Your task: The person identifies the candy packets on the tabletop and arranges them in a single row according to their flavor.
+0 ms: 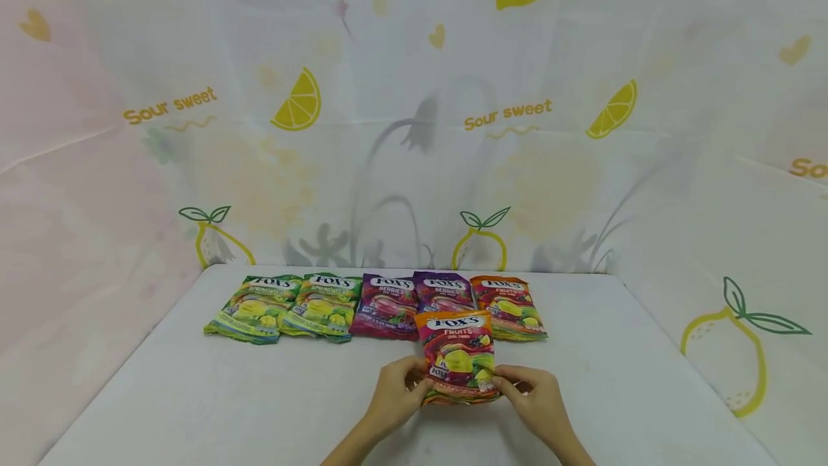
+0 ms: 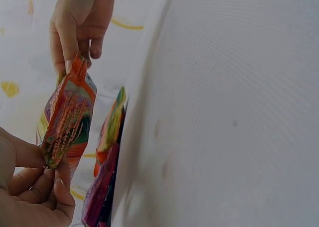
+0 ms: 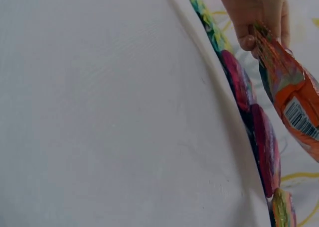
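Note:
An orange bag of Fox's Fruits candy (image 1: pixel 456 354) is held up in front of me, its printed face visible in the head view. My left hand (image 1: pixel 396 393) pinches its lower left edge between thumb and fingers. At the lower right edge, my right hand (image 1: pixel 538 395) pinches it the same way. In the left wrist view the bag (image 2: pixel 70 120) shows its crimped end, raised above the white surface. The right wrist view shows a barcode on the bag (image 3: pixel 294 100), with my left hand (image 3: pixel 261 15) on its far end.
Behind the held bag, a row of candy bags lies along the back of the white table (image 1: pixel 291 401): two green Springtea bags (image 1: pixel 255 308) at left, two purple Berries bags (image 1: pixel 386 304) in the middle, one orange Fruits bag (image 1: pixel 514 308) at right. A lemon-print cloth (image 1: pixel 401 164) hangs behind.

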Action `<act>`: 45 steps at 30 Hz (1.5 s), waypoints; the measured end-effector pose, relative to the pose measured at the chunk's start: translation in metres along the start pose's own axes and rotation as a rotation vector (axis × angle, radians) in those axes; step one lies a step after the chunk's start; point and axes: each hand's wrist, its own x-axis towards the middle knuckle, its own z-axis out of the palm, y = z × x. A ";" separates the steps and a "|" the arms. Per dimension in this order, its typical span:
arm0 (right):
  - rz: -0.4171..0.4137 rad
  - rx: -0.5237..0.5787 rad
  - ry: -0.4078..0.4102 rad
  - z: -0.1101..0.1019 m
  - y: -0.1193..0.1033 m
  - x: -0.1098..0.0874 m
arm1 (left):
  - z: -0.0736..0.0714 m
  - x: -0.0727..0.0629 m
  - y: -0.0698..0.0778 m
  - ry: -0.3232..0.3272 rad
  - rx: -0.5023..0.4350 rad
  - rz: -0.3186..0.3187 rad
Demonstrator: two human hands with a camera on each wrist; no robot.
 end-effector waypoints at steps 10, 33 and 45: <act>0.011 -0.042 0.060 -0.015 0.006 0.004 | 0.019 0.013 0.001 -0.003 -0.003 0.007; 0.139 -0.070 0.080 -0.047 0.037 0.028 | 0.066 0.061 -0.003 -0.001 0.034 0.045; 0.213 -0.060 0.098 -0.058 0.057 0.043 | 0.089 0.088 -0.004 0.001 0.083 0.024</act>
